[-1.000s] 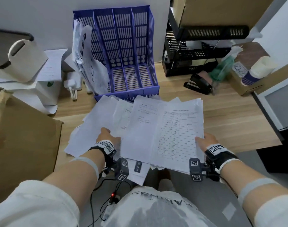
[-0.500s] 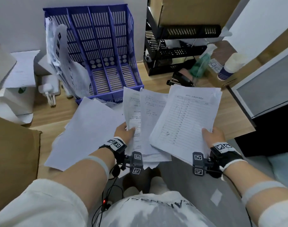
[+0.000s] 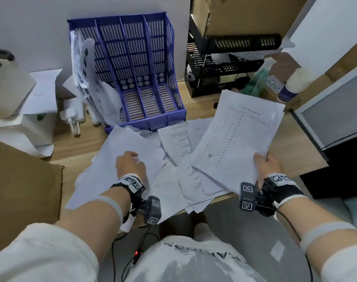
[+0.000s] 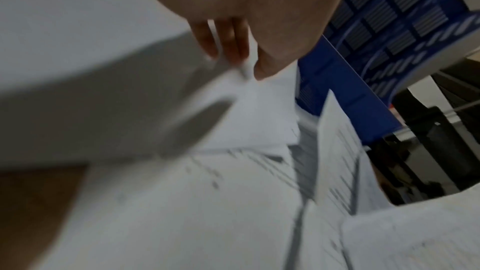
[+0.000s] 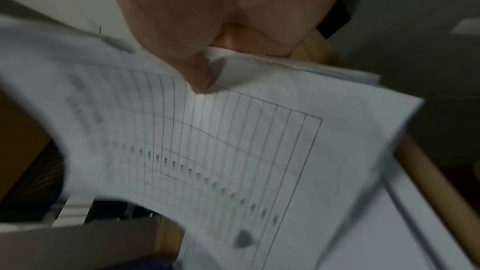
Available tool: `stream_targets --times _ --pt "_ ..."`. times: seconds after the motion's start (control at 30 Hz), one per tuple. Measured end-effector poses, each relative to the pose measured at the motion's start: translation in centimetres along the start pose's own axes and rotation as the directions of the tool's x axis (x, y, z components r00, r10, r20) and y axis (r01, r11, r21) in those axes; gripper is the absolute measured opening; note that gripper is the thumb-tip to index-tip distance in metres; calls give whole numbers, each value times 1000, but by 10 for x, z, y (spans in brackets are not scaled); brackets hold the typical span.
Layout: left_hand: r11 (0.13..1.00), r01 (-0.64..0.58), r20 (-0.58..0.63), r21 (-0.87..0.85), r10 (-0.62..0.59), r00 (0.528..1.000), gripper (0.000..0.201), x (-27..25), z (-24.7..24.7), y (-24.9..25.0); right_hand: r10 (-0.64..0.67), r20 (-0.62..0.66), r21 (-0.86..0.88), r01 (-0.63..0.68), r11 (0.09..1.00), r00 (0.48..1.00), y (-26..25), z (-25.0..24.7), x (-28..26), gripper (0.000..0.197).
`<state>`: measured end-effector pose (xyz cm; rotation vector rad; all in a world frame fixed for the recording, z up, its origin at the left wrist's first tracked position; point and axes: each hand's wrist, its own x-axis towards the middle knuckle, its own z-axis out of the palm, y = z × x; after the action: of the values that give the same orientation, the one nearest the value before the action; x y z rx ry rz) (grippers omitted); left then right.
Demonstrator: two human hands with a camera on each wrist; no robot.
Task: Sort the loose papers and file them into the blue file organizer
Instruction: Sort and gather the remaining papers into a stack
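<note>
Papers (image 3: pixel 237 143) in a ruled-form sheaf are pinched at their near corner by our right hand (image 3: pixel 268 165), raised off the table (image 3: pixel 295 157); our left hand (image 3: pixel 130 165) pinches a sheet of the loose pile (image 3: pixel 132 159) before the blue file organizer (image 3: pixel 132 64).

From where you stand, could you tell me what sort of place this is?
Most likely an office or storeroom desk: a blue file organizer stands on the wooden desk, loose papers lie before it, and cardboard boxes and a black mesh rack stand around.
</note>
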<state>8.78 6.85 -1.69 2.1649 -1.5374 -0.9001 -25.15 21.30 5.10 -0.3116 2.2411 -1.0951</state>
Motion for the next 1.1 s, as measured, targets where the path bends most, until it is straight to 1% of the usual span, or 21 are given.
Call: stream_targets --times 0.07,0.1,0.13,0.17,0.2,0.23,0.27,0.33,0.37,0.43,0.47,0.5,0.57,0.67,0.73,0.8,0.9,1.0,1.1 --pt "989 83 -165 121 -63 984 44 5 -23 -15 -6 43 17 5 1000 999 -3 17 1 23" --pt "984 126 -205 128 -98 974 55 7 -34 -22 -11 51 29 9 1000 999 -5 25 2 29" --pt "979 164 -208 122 -136 969 66 11 -44 -30 -18 62 38 15 999 998 -7 32 4 32" --pt "974 192 -181 122 -169 969 77 16 -52 -40 -27 73 41 24 999 997 -8 38 5 33" --pt "967 212 -140 139 -193 971 84 22 -59 -51 -35 80 41 32 999 996 -10 44 4 34" --pt "961 223 -86 164 -211 974 87 25 -66 -59 -49 77 49 46 998 996 -12 49 3 36" --pt "955 225 -27 194 -224 974 84 29 -72 -66 -57 65 57 53 997 996 -14 53 1 35" --pt "954 187 67 234 -207 976 66 32 -82 -77 -43 52 68 40 997 998 -17 59 -2 31" --pt "960 162 89 227 -186 978 52 31 -85 -80 -29 54 69 25 997 998 -19 62 -3 28" --pt "978 134 112 161 -153 982 24 28 -91 -83 -4 49 45 1 999 999 -21 65 0 20" --pt "986 119 117 120 -134 984 17 25 -94 -81 1 49 44 -3 999 999 -22 66 1 19" --pt "991 107 116 78 -116 986 14 24 -96 -79 -4 46 49 2 999 999 -21 68 5 18" --pt "995 80 104 -57 -74 992 15 21 -101 -71 -29 45 39 28 999 999 -22 70 8 15" --pt "961 -3 119 -277 38 992 20 21 -108 -58 -76 63 -1 76 997 995 -34 73 -1 16" --pt "929 -34 124 -370 86 988 30 21 -114 -49 -94 77 -19 96 995 993 -38 72 -3 26" --pt "898 -19 126 -439 82 989 34 22 -119 -38 -116 86 -13 117 993 990 -43 70 -6 31" --pt "857 26 160 -515 66 985 30 27 -116 -24 -161 142 -14 165 986 977 -48 69 -12 31" --pt "804 95 210 -586 38 977 42 37 -98 -18 -181 172 22 180 983 968 -49 70 -18 28" --pt "742 113 274 -661 98 957 30 16 -88 11 -186 243 33 184 982 952 -47 68 -22 16"
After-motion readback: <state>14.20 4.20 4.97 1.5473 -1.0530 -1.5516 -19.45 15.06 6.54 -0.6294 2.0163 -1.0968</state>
